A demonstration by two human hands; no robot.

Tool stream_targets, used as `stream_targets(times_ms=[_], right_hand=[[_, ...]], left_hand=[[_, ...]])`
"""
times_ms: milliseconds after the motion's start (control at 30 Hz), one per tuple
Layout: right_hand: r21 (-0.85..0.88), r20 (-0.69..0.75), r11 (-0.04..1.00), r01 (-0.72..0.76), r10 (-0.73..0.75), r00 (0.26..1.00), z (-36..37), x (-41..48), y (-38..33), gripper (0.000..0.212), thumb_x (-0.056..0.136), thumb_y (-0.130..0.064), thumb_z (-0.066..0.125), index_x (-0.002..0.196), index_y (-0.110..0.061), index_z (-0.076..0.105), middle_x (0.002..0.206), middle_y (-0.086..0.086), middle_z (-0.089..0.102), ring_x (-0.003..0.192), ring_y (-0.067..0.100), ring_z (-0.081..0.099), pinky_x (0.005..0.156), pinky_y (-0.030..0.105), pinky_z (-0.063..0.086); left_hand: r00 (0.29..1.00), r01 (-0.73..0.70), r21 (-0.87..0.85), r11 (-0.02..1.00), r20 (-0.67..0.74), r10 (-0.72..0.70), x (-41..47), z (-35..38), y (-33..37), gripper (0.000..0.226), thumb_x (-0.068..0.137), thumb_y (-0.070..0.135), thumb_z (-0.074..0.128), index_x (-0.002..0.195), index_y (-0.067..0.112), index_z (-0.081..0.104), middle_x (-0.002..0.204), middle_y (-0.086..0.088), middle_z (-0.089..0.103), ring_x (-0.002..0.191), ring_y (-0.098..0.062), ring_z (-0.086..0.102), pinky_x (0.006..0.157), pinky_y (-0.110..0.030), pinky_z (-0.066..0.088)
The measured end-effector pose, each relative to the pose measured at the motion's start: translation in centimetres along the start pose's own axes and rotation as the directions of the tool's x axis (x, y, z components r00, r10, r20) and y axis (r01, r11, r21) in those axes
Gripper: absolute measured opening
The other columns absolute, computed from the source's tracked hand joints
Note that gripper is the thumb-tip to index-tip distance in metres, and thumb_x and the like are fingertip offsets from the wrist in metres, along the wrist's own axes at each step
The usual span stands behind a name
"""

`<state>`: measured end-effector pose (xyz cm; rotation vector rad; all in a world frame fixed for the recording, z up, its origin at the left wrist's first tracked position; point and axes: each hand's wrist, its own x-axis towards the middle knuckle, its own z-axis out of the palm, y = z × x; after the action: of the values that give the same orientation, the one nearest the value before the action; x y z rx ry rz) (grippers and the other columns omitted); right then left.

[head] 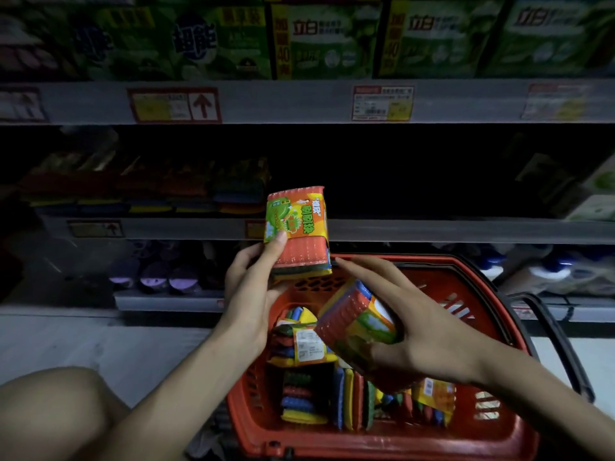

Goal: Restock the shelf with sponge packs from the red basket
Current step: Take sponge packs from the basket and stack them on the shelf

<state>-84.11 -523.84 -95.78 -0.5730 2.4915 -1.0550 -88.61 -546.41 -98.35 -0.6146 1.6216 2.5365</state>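
Shop shelving [299, 101]: grey metal tiers fill the background, dim and slightly blurred.
Top tier: big green boxes [326, 41] stand side by side, filling it from edge to edge.
Middle shelf [432, 229]: dark; stacked sponge packs [149, 191] sit at its left end, and the stretch to their right is too dark to make out.
Bottom tier: purple items [156, 277] at left, too blurred to name.
Red basket [466, 284]: on the floor in front of me, below the shelves, its black handle [559, 344] folded down at the right.
Inside the basket: loose sponge packs [306, 344], some lying flat, some standing on edge, showing red, blue, yellow and green layers.
My left hand [249, 287]: thumb on the front and fingers behind, gripping the lower end of the upright sponge pack [298, 224].
Upright sponge pack: orange and green label facing me, raised above the basket's far rim, level with the middle shelf's edge.
My right hand [432, 337]: thumb below, fingers spread over the top, clasping the tilted sponge pack [352, 324].
Tilted sponge pack: held over the basket, above the loose ones.
Price tags [382, 103]: red-bordered, on the shelf edges.
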Motion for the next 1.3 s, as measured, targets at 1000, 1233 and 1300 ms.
stream_targets(times_ms=[1000, 1233, 1300], right_hand=[[0.127, -0.115, 0.992, -0.01, 0.025, 0.993, 1.6, 5.6, 2.0, 0.108, 0.069, -0.044, 0.068, 0.159, -0.049, 0.009, 0.153, -0.053, -0.004, 0.149, -0.016, 0.009, 0.113, 0.025, 0.041], [0.15, -0.173, 0.988, -0.022, 0.049, 0.984, 1.9, 8.0, 2.2, 0.106, 0.076, -0.031, 0.069, 0.161, -0.046, 0.007, 0.159, -0.045, -0.006, 0.143, -0.027, 0.001, 0.104, 0.0, 0.028], [0.143, -0.185, 0.989, -0.019, 0.046, 0.982, 1.7, 8.9, 2.2, 0.105, 0.078, -0.031, 0.069, 0.161, -0.046, 0.006, 0.16, -0.044, -0.008, 0.146, -0.022, 0.002, 0.107, 0.011, 0.036]], left_hand=[[0.947, -0.321, 0.419, 0.849, 0.118, 0.3, 3.6, 0.1, -0.3, 0.037, 0.095, 0.026, 0.072, 0.132, 0.026, 0.07, 0.125, 0.012, 0.072, 0.108, 0.012, 0.065, 0.085, -0.005, 0.049], [0.95, -0.313, 0.401, 0.861, 0.13, 0.285, 5.1, 0.4, -0.1, 0.046, 0.096, 0.002, 0.067, 0.14, 0.014, 0.062, 0.14, 0.004, 0.061, 0.104, 0.017, 0.063, 0.087, -0.004, 0.049], [0.954, -0.298, 0.382, 0.875, 0.099, 0.281, 5.9, 0.4, 0.0, 0.048, 0.095, -0.001, 0.067, 0.14, 0.012, 0.061, 0.145, 0.0, 0.056, 0.109, 0.006, 0.065, 0.092, -0.008, 0.051]])
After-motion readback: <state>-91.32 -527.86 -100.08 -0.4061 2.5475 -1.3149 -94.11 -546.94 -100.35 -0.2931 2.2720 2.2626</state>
